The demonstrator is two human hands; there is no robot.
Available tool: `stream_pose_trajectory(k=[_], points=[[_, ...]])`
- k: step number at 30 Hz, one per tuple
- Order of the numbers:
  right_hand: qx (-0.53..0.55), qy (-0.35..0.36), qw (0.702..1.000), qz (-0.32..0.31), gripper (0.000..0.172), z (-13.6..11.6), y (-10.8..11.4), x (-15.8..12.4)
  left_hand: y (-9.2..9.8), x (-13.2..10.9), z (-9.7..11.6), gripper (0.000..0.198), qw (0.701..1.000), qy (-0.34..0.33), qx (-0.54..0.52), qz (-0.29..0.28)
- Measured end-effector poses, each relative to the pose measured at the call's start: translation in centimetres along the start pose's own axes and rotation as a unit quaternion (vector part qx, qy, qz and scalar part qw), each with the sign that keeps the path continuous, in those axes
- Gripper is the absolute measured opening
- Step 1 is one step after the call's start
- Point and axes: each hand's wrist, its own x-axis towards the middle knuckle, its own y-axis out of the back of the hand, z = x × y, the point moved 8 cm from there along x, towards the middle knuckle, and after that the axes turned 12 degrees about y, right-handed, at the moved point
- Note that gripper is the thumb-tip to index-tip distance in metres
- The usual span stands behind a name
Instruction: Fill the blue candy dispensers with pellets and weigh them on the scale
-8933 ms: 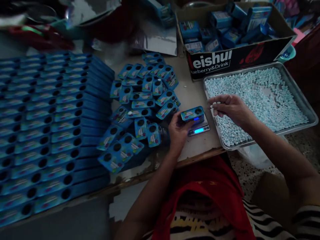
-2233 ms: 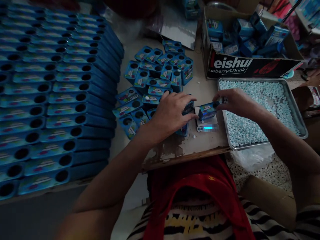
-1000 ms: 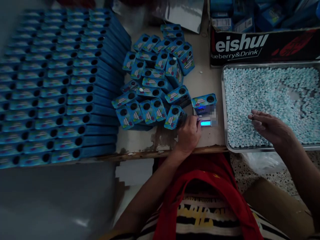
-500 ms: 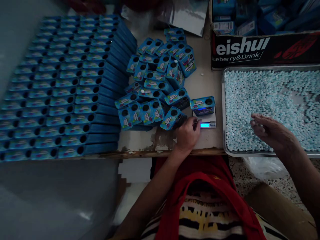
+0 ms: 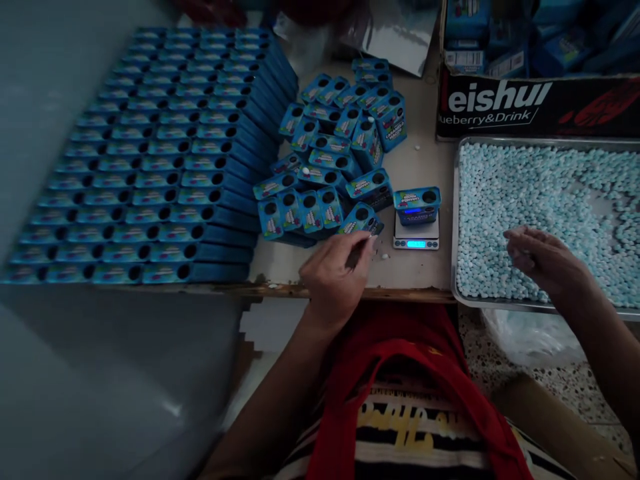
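Note:
My left hand [image 5: 335, 273] is over the front of the table, fingers curled and thumb close to them, touching or just in front of a tilted blue candy box [image 5: 359, 219]. What its fingertips hold, if anything, I cannot make out. To its right, a blue candy box [image 5: 417, 205] stands upright on a small digital scale [image 5: 417, 242] with a lit blue display. My right hand [image 5: 543, 257] hovers over a metal tray [image 5: 456, 267] of pale blue and white candies [image 5: 493, 207]. Its fingers are closed, with pale candies showing between them.
Rows of blue boxes [image 5: 150, 160] fill the left side. Loose boxes with round holes [image 5: 327, 143] lie in a heap at the middle. Behind the tray is a black carton [image 5: 500, 103] holding more boxes. One stray candy [image 5: 385, 256] lies near the scale.
My left hand has moved left, away from the front of the scale, toward the tilted box. My right hand stays over the tray. The view has shifted slightly.

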Motion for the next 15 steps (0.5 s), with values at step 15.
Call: stream_pose_trajectory(k=[15], points=[[-0.191,0.144,0.971,-0.001,0.034,-5.6,-1.1,0.9,-0.6,6.9,6.0,0.006,0.976,-0.096,-0.187,-0.061]])
